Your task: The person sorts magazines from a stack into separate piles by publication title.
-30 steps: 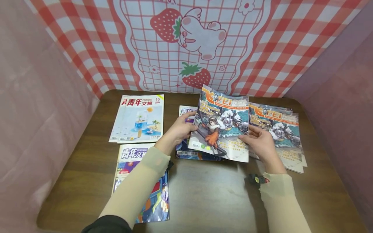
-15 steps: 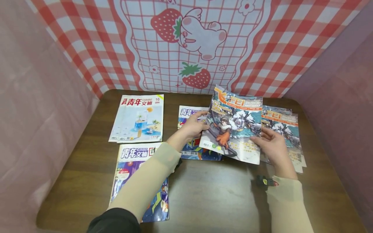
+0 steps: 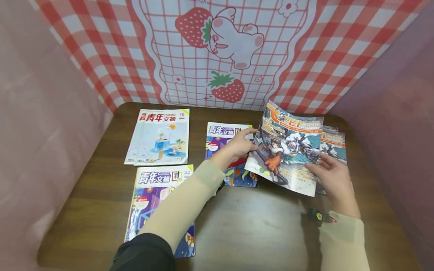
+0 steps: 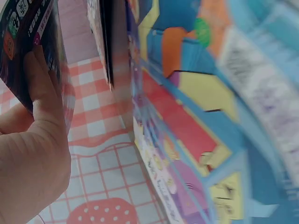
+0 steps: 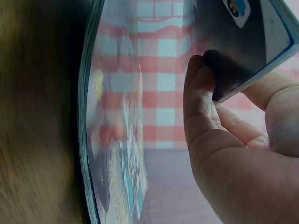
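Observation:
Both hands hold one magazine [image 3: 288, 150] with an orange title and a snowy painted cover, raised and tilted above the table. My left hand [image 3: 239, 146] pinches its left edge, thumb on the cover. At the lower right edge, my right hand [image 3: 333, 175] grips it between thumb and fingers. In the right wrist view, fingers [image 5: 201, 93] press against the magazine's dark back [image 5: 233, 51]. Behind it at the right, magazines with the same cover [image 3: 333, 146] lie partly hidden. Under the left forearm side lies a purple magazine [image 3: 217, 131], partly covered by the left hand.
Overlapping white magazines [image 3: 162, 139] with red titles lie at the back left. In front of them is another purple magazine [image 3: 159, 180], partly behind the left sleeve [image 3: 186, 203]. A red checked cloth [image 3: 112, 56] hangs behind the brown table [image 3: 251, 226], with pink cloth at the sides.
Both hands have carried the held magazine to the right and slightly toward the front, over the right-hand magazines. More of the purple magazine in the middle now shows.

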A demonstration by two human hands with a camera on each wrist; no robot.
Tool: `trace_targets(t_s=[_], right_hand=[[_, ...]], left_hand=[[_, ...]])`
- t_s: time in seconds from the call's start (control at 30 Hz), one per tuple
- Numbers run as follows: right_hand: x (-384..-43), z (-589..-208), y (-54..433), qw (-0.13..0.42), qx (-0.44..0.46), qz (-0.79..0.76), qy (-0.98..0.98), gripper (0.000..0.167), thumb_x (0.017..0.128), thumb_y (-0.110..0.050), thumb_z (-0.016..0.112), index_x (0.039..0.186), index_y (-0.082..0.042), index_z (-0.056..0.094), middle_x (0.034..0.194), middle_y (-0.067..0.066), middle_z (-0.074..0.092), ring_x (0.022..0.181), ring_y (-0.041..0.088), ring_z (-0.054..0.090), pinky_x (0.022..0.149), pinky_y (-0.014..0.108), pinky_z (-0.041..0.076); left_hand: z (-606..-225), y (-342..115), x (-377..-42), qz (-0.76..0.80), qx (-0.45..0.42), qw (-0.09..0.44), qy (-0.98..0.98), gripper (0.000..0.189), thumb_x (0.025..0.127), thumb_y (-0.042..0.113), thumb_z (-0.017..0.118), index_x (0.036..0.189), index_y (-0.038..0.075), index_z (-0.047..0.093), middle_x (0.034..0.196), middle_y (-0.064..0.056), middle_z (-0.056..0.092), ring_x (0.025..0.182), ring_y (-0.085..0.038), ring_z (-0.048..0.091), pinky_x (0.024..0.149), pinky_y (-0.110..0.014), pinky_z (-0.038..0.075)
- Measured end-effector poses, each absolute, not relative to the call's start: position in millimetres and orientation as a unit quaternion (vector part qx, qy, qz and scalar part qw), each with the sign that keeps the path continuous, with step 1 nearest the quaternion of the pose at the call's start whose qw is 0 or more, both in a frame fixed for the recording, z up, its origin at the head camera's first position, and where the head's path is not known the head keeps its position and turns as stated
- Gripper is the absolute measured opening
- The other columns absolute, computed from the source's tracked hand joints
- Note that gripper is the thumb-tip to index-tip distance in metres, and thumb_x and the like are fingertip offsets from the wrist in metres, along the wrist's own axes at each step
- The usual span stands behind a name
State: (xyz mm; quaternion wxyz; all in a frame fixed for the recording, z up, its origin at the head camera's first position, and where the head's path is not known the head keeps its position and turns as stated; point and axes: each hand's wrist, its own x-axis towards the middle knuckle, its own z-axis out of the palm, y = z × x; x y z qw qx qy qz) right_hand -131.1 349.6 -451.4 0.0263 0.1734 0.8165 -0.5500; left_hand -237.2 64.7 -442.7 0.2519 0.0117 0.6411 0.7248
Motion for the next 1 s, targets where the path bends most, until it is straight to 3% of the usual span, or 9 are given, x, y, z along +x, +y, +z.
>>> trace_targets(t_s=[0.17, 0.37, 0.7, 1.0], right_hand=[[-124, -450, 359, 0.019, 0.185, -0.573, 0.798, 0.092, 0.092, -0.036, 0.077, 0.161, -0.004, 0.025, 0.161, 0.029, 0.021, 0.144, 0.040, 0.030, 0.080, 0.015, 0.052], [-119, -451, 368, 0.013, 0.208, -0.605, 0.768, 0.093, 0.089, -0.032, 0.082, 0.161, -0.007, 0.028, 0.162, 0.028, 0.019, 0.135, 0.026, 0.045, 0.079, 0.017, 0.054], [-114, -448, 387, 0.017, 0.231, -0.529, 0.817, 0.092, 0.089, -0.048, 0.075, 0.162, -0.015, 0.029, 0.162, 0.021, 0.025, 0.144, 0.031, 0.032, 0.084, 0.014, 0.049], [-112, -450, 401, 0.007, 0.258, -0.572, 0.779, 0.094, 0.085, -0.039, 0.083, 0.160, -0.014, 0.033, 0.162, 0.024, 0.024, 0.137, 0.024, 0.041, 0.072, 0.009, 0.048]], left_hand=[[-438, 80, -239, 0.719, 0.027, 0.254, 0.646, 0.067, 0.088, -0.020, 0.060, 0.147, 0.010, 0.051, 0.086, -0.017, 0.065, 0.068, -0.025, 0.065, 0.063, -0.040, 0.061], [-438, 92, -240, 0.690, 0.049, 0.251, 0.677, 0.067, 0.088, -0.019, 0.062, 0.148, 0.011, 0.051, 0.083, -0.016, 0.069, 0.066, -0.024, 0.066, 0.060, -0.039, 0.060], [-443, 113, -240, 0.704, 0.042, 0.266, 0.657, 0.066, 0.087, -0.021, 0.061, 0.145, 0.010, 0.053, 0.074, -0.015, 0.064, 0.064, -0.023, 0.064, 0.056, -0.037, 0.059], [-444, 131, -240, 0.690, 0.026, 0.259, 0.676, 0.063, 0.088, -0.018, 0.064, 0.143, 0.011, 0.057, 0.086, -0.016, 0.065, 0.064, -0.025, 0.065, 0.057, -0.040, 0.060]])
